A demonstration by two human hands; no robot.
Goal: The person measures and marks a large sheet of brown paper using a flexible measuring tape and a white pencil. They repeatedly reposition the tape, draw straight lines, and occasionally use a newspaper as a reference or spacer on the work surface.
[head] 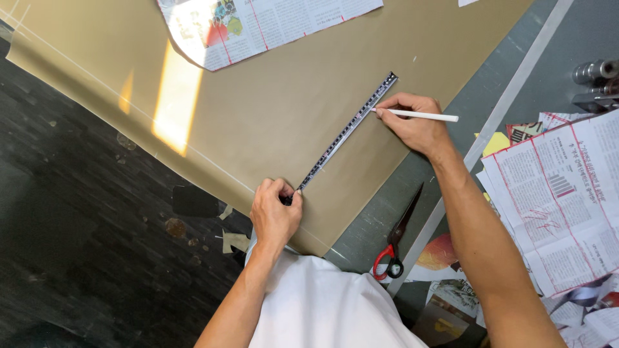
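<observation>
The person leans over a counter [516,84] on which a large sheet of tan paper [271,109] is spread, its near edge hanging just past the counter's edge above the dark floor [77,225]. A long dark ruler [345,133] lies slantwise on the tan paper, running from the near left up to the far right. The left hand [276,212] presses down on the ruler's near end, fingers curled close over it so that it is pinned flat. The right hand [412,122] pinches a white pencil [419,115] between thumb and forefinger, the tip touching the paper right against the ruler's edge near its far end. Faint pale lines already run along the sheet's left and near edges, so some marking looks done; no clear line shows along the ruler yet, and the sheet appears uncut here. Black scissors with red handles [398,238] lie untouched on the counter, just right of the paper's near corner. A piece of newspaper [258,26] with red edges, cut to a curve, rests on the far part of the sheet. More red-marked newspaper pieces [561,200] are stacked at the right, over coloured printed scraps.
</observation>
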